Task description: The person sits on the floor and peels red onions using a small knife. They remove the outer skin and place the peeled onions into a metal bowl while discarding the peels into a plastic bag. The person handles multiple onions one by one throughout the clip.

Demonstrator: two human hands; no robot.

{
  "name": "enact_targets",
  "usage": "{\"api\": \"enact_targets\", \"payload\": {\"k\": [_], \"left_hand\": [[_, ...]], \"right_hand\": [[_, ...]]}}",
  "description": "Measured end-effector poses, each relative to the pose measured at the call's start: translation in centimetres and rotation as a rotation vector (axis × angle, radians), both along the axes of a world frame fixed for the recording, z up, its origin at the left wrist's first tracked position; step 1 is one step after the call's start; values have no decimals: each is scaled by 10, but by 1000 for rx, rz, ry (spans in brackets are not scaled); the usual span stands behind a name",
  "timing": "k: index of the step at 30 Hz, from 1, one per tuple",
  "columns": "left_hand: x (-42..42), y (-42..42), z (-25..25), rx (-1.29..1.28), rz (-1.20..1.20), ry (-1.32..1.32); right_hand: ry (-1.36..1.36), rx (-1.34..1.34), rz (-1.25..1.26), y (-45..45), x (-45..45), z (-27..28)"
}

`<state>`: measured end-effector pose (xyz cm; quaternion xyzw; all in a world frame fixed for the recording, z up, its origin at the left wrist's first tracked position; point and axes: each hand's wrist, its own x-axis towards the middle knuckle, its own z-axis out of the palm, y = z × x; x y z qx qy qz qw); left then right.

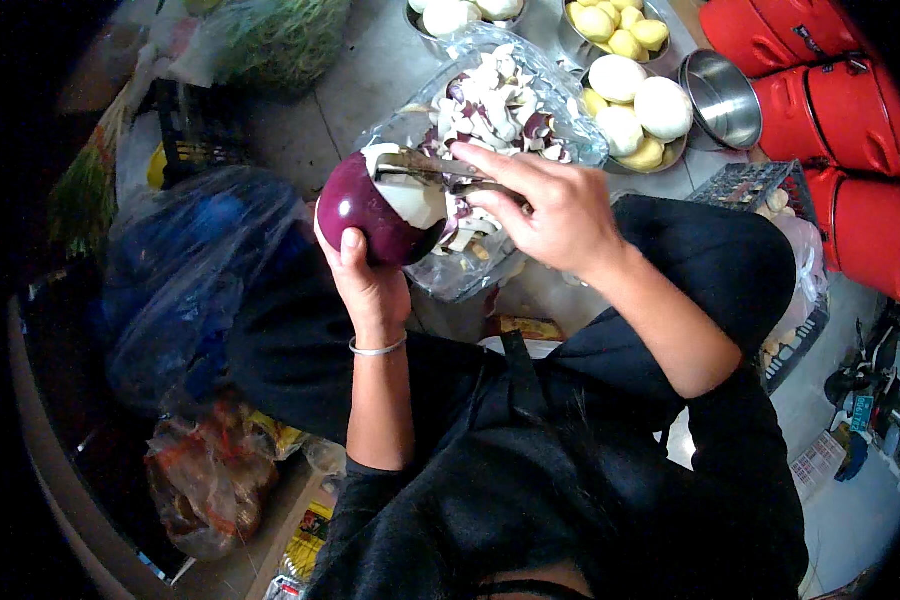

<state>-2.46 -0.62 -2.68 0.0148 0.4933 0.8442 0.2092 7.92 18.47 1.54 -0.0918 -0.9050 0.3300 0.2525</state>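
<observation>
My left hand cups a large, glossy purple eggplant from below, its thumb on the near side. White flesh shows on the right part of the eggplant. A peeler is gripped in my right hand, its head resting on the pale patch at the top right. Beneath both hands lies a clear plastic bag that holds a heap of white and purple peelings. A bracelet circles my left wrist.
Beyond the bag are metal bowls of peeled white and yellow vegetables, and an empty steel bowl. Red containers stand at the right, near a dark plastic crate. On the left lie a bag with blue contents and leafy greens.
</observation>
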Motion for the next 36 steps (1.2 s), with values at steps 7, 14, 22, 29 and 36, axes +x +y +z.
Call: {"api": "enact_targets", "payload": {"k": [7, 14, 22, 29, 36], "left_hand": [[17, 13, 23, -219, 15, 484], [21, 30, 34, -89, -131, 195], [11, 1, 7, 14, -250, -166], [7, 3, 4, -33, -170, -13], [8, 5, 11, -192, -100, 162]], "right_hand": [[-430, -145, -24, 20, -16, -28], [-185, -1473, 34, 7, -17, -11], [67, -327, 103, 24, -7, 4], [-13, 40, 39, 28, -3, 2], [-384, -70, -5, 22, -15, 5]]}}
